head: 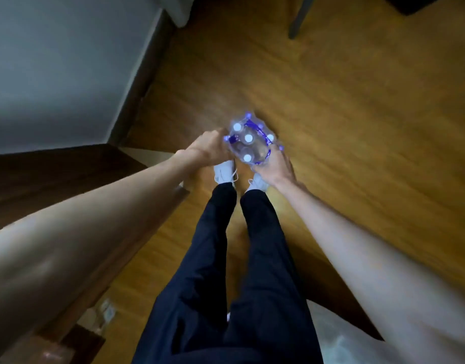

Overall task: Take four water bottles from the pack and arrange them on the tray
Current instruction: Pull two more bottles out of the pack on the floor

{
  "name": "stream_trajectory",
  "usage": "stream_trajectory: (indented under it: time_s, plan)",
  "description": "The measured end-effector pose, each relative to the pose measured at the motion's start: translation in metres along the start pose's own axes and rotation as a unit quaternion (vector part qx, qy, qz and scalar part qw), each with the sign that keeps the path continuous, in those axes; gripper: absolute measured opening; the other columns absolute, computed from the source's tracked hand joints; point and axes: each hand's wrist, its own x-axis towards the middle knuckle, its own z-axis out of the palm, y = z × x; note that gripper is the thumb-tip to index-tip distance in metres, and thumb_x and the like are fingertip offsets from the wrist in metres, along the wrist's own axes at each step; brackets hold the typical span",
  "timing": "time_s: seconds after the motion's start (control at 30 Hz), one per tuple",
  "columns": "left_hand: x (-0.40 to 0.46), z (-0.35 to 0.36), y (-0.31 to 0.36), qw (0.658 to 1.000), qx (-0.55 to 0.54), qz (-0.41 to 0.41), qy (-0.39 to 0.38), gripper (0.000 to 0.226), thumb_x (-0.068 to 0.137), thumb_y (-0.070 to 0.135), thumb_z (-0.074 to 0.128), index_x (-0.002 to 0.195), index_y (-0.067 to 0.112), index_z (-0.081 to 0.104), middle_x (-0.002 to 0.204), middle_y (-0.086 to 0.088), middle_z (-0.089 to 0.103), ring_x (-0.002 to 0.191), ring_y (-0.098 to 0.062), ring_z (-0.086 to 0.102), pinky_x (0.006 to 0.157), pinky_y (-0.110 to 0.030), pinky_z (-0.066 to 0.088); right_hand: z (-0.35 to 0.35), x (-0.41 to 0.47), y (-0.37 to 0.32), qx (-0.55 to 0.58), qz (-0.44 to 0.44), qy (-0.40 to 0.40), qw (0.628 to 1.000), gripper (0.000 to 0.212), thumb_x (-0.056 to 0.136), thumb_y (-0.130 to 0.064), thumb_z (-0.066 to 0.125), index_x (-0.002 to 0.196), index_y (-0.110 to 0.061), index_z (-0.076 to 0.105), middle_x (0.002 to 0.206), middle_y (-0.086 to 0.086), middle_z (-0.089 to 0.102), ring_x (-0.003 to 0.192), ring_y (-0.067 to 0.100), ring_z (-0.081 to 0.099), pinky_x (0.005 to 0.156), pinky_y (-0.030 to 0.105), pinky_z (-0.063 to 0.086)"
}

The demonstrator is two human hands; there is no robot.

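A grey wall (pixel 63 69) fills the picture from nine to eleven o'clock, with a dark wooden ledge (pixel 55 174) under it at about nine. From there the bare left forearm runs in toward the centre, and the left hand (pixel 209 149) sits just left of the middle, its fingers curled against the left side of the pack of water bottles (pixel 249 143). The grip looks closed on the plastic wrap, though motion blur hides the fingertips.

The pack is near the centre of the view, a little toward twelve o'clock, held above the wooden floor (pixel 344 114). It is clear wrap with purple printing, and several white caps (pixel 248 138) face the camera. How many bottles it contains cannot be counted through the blur.

Directly below the pack, toward six o'clock, are two white shoes (pixel 224 173) and dark trousers (pixel 231 271).

The right hand (pixel 274 168) is at the pack's lower right, about four o'clock from it, palm against the wrap and fingers spread around that side, supporting it. The right forearm leaves the picture toward four o'clock. A grey furniture leg (pixel 299 19) stands at one o'clock.
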Motion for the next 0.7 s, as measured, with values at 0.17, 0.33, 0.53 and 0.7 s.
stream_trajectory:
  time_s: [0.17,0.33,0.53,0.7]
  plan:
    - [0.106,0.062,-0.032,0.999,0.032,0.007,-0.02,0.049,0.086,0.026,0.065,0.132,0.014,0.054,0.119,-0.018,0.067,0.105,-0.04,0.064,0.089,-0.042,0.053,0.061,0.102,0.037,0.023,0.025,-0.011,0.999,0.056,0.083,-0.022,0.077,0.131,-0.006,0.052,0.125,0.014,0.066,0.114,0.031,0.063,0.089,0.038,0.053]
    - [0.198,0.118,-0.065,0.999,0.03,0.007,-0.008,0.046,0.087,0.024,0.064,0.13,0.009,0.056,0.13,-0.019,0.061,0.117,-0.039,0.059,0.096,-0.04,0.049,0.116,0.187,0.07,0.053,0.06,-0.027,0.996,0.05,0.082,-0.023,0.076,0.127,-0.01,0.058,0.122,0.014,0.068,0.111,0.032,0.064,0.09,0.037,0.053]
    - [0.272,0.166,-0.074,0.999,0.019,0.029,0.014,0.056,0.091,0.016,0.06,0.141,0.001,0.039,0.13,-0.027,0.055,0.118,-0.042,0.055,0.093,-0.042,0.045,0.17,0.246,0.088,0.0,0.086,-0.009,0.996,0.044,0.084,-0.034,0.074,0.118,-0.008,0.067,0.122,0.017,0.066,0.113,0.036,0.064,0.082,0.035,0.051]
    - [0.309,0.188,-0.06,0.996,0.073,0.028,0.034,0.07,0.089,0.03,0.069,0.142,0.002,0.034,0.13,-0.026,0.057,0.118,-0.042,0.058,0.095,-0.045,0.047,0.195,0.269,0.099,-0.059,0.089,0.025,0.994,0.05,0.088,-0.042,0.063,0.124,-0.006,0.062,0.126,0.017,0.063,0.121,0.036,0.059,0.092,0.038,0.05]
